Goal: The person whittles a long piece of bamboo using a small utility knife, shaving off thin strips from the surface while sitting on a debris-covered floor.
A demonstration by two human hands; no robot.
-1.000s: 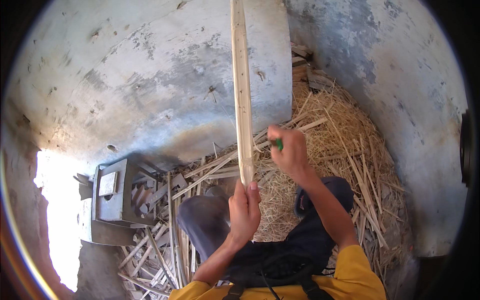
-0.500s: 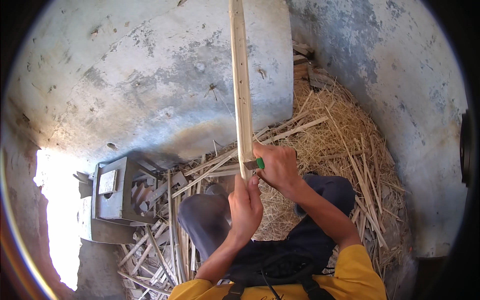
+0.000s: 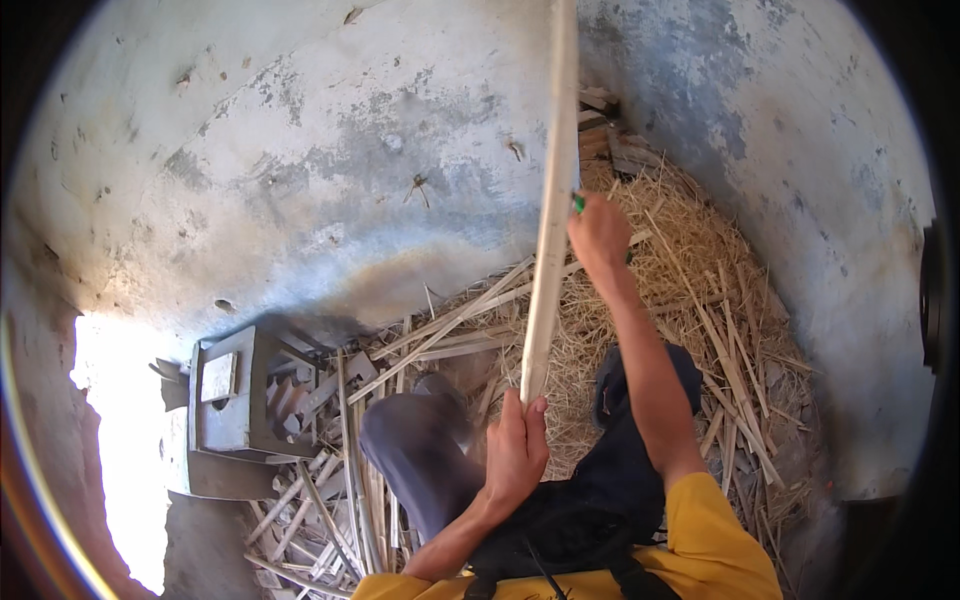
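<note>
A long pale wooden strip [image 3: 550, 220] stands nearly upright in front of me and runs out past the top edge. My left hand [image 3: 516, 450] is closed round its lower end, thumb along the right side. Farther up, my right hand [image 3: 600, 238] is closed on a green-handled knife [image 3: 578, 203] beside the strip's right edge. Only a bit of the green handle shows past the fingers. The blade is hidden or too blurred to make out, so I cannot tell whether it touches the wood.
Thin wood shavings [image 3: 690, 250] heap up on the right, with loose split strips [image 3: 745, 400] among them. A grey box-like frame [image 3: 225, 390] stands at the left, beside more wood scraps [image 3: 300, 510]. Weathered walls [image 3: 330, 150] close in the far side and right. A bright opening [image 3: 120, 450] is at far left.
My right hand has moved up and away along the strip with the knife. My left hand has come slightly nearer and rightward, and the strip has shifted right.
</note>
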